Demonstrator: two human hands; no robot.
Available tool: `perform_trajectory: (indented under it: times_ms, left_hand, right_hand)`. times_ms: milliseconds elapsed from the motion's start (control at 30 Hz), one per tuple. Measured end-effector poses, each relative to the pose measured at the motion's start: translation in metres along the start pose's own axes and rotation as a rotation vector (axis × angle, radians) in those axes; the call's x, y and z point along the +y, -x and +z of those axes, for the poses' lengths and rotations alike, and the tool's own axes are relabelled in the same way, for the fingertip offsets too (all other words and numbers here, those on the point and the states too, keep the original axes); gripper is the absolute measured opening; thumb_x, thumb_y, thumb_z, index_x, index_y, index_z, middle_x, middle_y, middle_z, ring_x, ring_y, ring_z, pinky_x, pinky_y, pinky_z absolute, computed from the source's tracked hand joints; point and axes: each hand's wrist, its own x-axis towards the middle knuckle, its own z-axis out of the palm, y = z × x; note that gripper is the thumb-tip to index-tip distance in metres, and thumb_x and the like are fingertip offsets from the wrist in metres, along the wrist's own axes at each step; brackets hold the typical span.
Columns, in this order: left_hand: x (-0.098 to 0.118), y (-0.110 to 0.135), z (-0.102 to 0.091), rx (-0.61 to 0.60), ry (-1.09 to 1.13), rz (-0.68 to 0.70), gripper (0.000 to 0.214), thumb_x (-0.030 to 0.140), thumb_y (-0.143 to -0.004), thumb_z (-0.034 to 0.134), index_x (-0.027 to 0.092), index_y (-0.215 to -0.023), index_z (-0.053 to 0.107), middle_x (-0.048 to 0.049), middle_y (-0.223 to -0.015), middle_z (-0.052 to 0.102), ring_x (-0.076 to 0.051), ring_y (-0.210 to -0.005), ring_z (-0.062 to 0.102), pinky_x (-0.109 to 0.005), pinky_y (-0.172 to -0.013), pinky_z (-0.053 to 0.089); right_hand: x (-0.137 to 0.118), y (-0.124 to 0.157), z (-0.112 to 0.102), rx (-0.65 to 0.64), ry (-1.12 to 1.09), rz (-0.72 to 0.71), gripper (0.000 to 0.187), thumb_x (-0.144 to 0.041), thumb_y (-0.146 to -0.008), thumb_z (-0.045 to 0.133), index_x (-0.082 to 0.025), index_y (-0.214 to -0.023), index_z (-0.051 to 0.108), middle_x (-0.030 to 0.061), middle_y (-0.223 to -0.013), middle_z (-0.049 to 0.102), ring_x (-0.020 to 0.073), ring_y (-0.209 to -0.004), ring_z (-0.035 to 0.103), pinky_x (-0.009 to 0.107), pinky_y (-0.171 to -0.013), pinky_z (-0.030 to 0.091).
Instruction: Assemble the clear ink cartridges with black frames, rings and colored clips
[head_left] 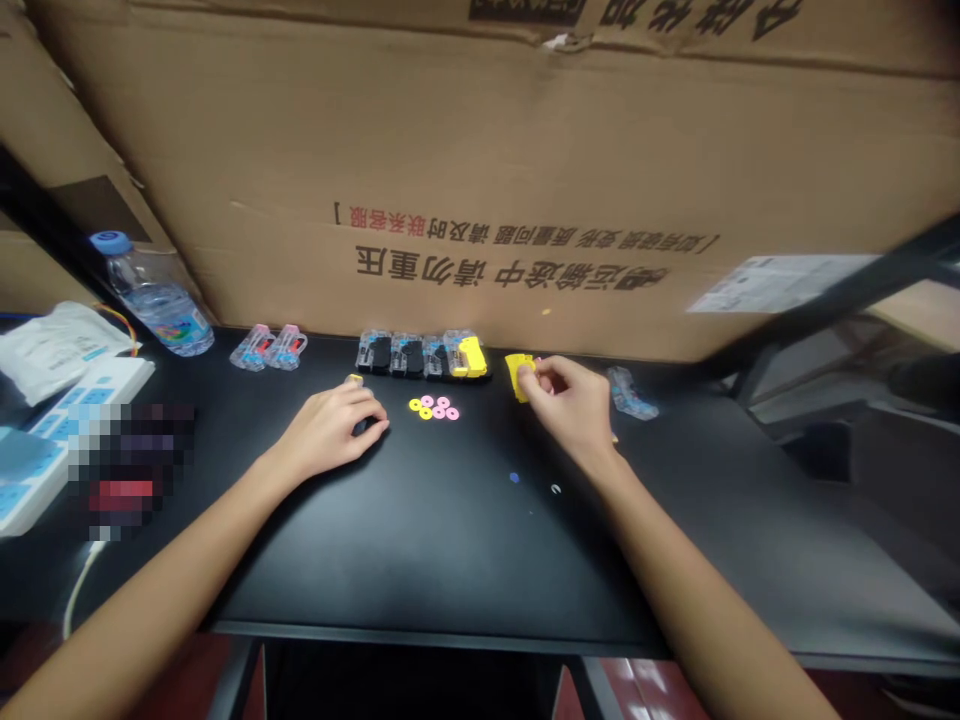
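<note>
My right hand (pixel 574 400) pinches a small yellow plastic part (pixel 518 376) just above the black table (pixel 450 540). My left hand (pixel 334 425) rests curled on the table, covering a small dark piece with a yellow bit (pixel 354 379) at its fingertips; what it holds is hidden. Between the hands lies a cluster of small yellow and pink rings (pixel 433 407). Behind them stands a row of black and clear parts (pixel 409 354), ending in a yellow one (pixel 471 357).
Two clear packets with pink and red (pixel 268 347) lie at the back left, another clear packet (pixel 631 394) at the right. A water bottle (pixel 154 295), power strips (pixel 45 440) and a white bag (pixel 56 345) fill the left. A big cardboard box (pixel 480 170) walls the back.
</note>
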Motion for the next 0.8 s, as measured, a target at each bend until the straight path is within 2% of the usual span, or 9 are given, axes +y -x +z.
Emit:
perform_trajectory:
  times_ms: [33,100,200,267,333,500,633,733,800]
  left_hand:
    - [0.004,0.0,0.001,0.019,0.013,0.0,0.02,0.035,-0.107,0.059,0.024,-0.101,0.074,-0.0013,-0.102,0.08,-0.022,-0.098,0.074,-0.045,-0.107,0.055]
    - [0.012,-0.001,0.002,0.066,0.057,-0.014,0.026,0.042,-0.104,0.065,0.023,-0.121,0.071,-0.0057,-0.118,0.079,-0.025,-0.108,0.073,-0.048,-0.11,0.054]
    - [0.025,-0.001,0.007,0.088,0.14,-0.023,0.07,0.056,-0.094,0.078,0.024,-0.151,0.054,-0.0139,-0.147,0.066,-0.032,-0.132,0.065,-0.05,-0.113,0.053]
    - [0.031,-0.001,0.01,0.072,0.185,-0.005,0.078,0.055,-0.091,0.08,0.025,-0.156,0.048,-0.0151,-0.152,0.063,-0.034,-0.139,0.061,-0.051,-0.115,0.051]
    - [0.033,-0.001,0.011,0.066,0.211,0.001,0.072,0.049,-0.094,0.078,0.026,-0.156,0.048,-0.0144,-0.15,0.064,-0.034,-0.138,0.062,-0.051,-0.116,0.05]
    - [0.03,0.0,0.01,0.027,0.218,0.045,0.07,0.047,-0.096,0.076,0.024,-0.156,0.049,-0.0136,-0.151,0.064,-0.032,-0.136,0.063,-0.049,-0.114,0.049]
    - [0.029,0.0,0.008,-0.019,0.186,0.067,0.065,0.051,-0.093,0.078,0.022,-0.147,0.058,-0.0127,-0.14,0.07,-0.032,-0.127,0.065,-0.047,-0.109,0.05]
    - [0.027,-0.001,0.006,-0.063,0.148,0.026,0.064,0.054,-0.09,0.08,0.02,-0.142,0.062,-0.012,-0.132,0.073,-0.032,-0.123,0.064,-0.047,-0.107,0.05]
    - [0.024,-0.001,0.004,-0.087,0.127,0.001,0.063,0.056,-0.089,0.081,0.021,-0.14,0.065,-0.0113,-0.128,0.074,-0.032,-0.121,0.063,-0.048,-0.106,0.05]
  right_hand:
    - [-0.01,0.004,0.002,-0.004,-0.095,0.049,0.027,-0.039,-0.091,0.065,-0.023,-0.069,0.058,-0.0025,-0.058,0.051,0.0157,-0.056,0.047,0.03,-0.057,0.038]
    - [-0.031,0.015,0.009,-0.158,-0.279,0.103,0.029,-0.044,-0.093,0.066,-0.023,-0.073,0.064,0.0002,-0.064,0.061,0.0169,-0.059,0.054,0.03,-0.058,0.042]
    - [-0.059,0.034,0.024,-0.48,-0.532,0.167,0.032,-0.051,-0.093,0.071,-0.022,-0.078,0.071,0.0031,-0.076,0.072,0.0199,-0.069,0.064,0.033,-0.066,0.053]
    - [-0.07,0.044,0.032,-0.601,-0.657,0.189,0.036,-0.056,-0.093,0.072,-0.022,-0.08,0.072,0.0033,-0.08,0.073,0.0208,-0.074,0.066,0.035,-0.072,0.056]
    - [-0.075,0.05,0.037,-0.67,-0.714,0.199,0.039,-0.059,-0.094,0.073,-0.022,-0.082,0.073,0.0026,-0.079,0.072,0.0203,-0.073,0.066,0.035,-0.074,0.057]
    - [-0.073,0.053,0.038,-0.734,-0.714,0.183,0.038,-0.057,-0.095,0.073,-0.021,-0.082,0.071,0.0022,-0.08,0.071,0.0188,-0.073,0.065,0.033,-0.074,0.056]
    - [-0.063,0.054,0.039,-0.695,-0.65,0.122,0.033,-0.052,-0.102,0.065,-0.022,-0.112,0.071,-0.0003,-0.078,0.069,0.0173,-0.067,0.064,0.031,-0.066,0.053]
    - [-0.052,0.053,0.04,-0.593,-0.4,-0.055,0.031,-0.042,-0.106,0.059,-0.022,-0.127,0.07,-0.0019,-0.072,0.066,0.0165,-0.06,0.059,0.031,-0.064,0.051]
    - [-0.046,0.052,0.042,-0.577,-0.226,-0.228,0.032,-0.034,-0.105,0.06,-0.022,-0.132,0.071,0.0032,-0.083,0.073,0.0203,-0.071,0.066,0.036,-0.073,0.056]
